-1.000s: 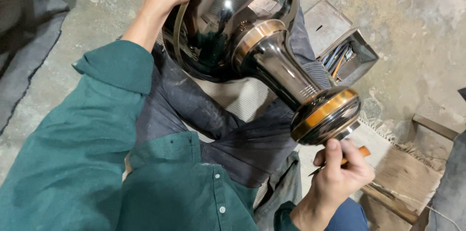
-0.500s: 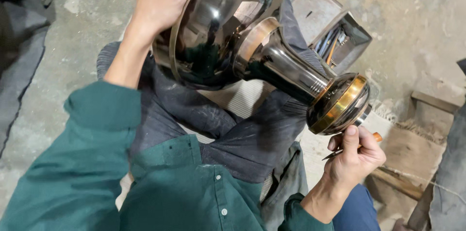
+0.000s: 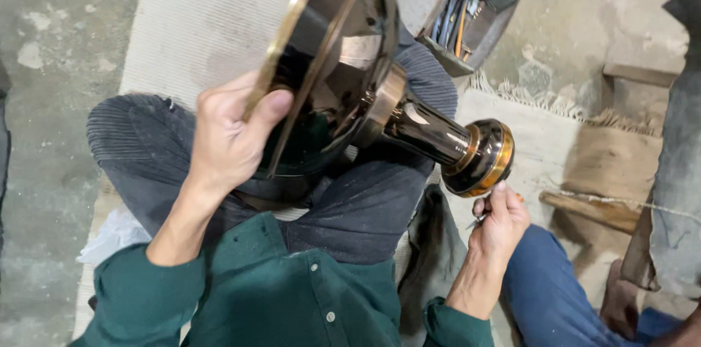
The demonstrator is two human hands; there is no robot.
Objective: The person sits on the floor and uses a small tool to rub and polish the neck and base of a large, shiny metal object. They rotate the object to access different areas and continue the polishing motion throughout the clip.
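1. One dark, shiny metal vase [image 3: 343, 91] with brass-coloured bands is held across the lap, tilted; its long axis runs from the wide bowl at upper left down to the round foot at lower right.
2. The foot points towards the lower right, and the bowl's brass rim faces the upper left.
3. The left hand [image 3: 230, 139] is clamped on the bowl's rim, thumb laid over the edge, so the vase stretches away from this grip to the right.
4. The right hand [image 3: 500, 219] is closed around one thin tool [image 3: 478, 219], just beneath the foot and touching it.
5. One open metal box [image 3: 471, 18] holding tools is seen beyond the vase, on a pale mat [image 3: 197, 18].
6. Two crossed legs in dark trousers are seen under the vase.
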